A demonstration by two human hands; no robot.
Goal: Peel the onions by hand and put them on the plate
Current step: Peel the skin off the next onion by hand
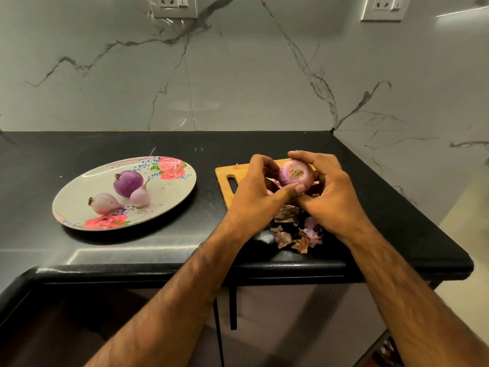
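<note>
Black stone counter [158, 250] against a veined marble wall [238, 75]; the wooden cutting board [225, 178] is taken as reference.

Both my hands are over the board, with one onion [295, 176] held between them, its root end turned toward me.

My right hand [330, 192] has its fingers curled over the onion's top and far side, gripping it. I judge this the steadying hand.

My left hand [254, 192] has its thumb laid against the onion's near lower side and its fingers curled at the left flank. It reads as a pinch at the skin, though I cannot tell whether a flap is actually caught.

Peel scraps [293, 234] lie at the board's near edge and on the counter just nearer than it, beneath my wrists. Working over the board likely keeps the waste in one spot.

The plate [79, 197] sits left of the board and apart from it, carrying three peeled onions [128, 182], so clean stock stays clear of the peel.

The onion in hand looks pale and mostly stripped, judged close to transfer.
</note>
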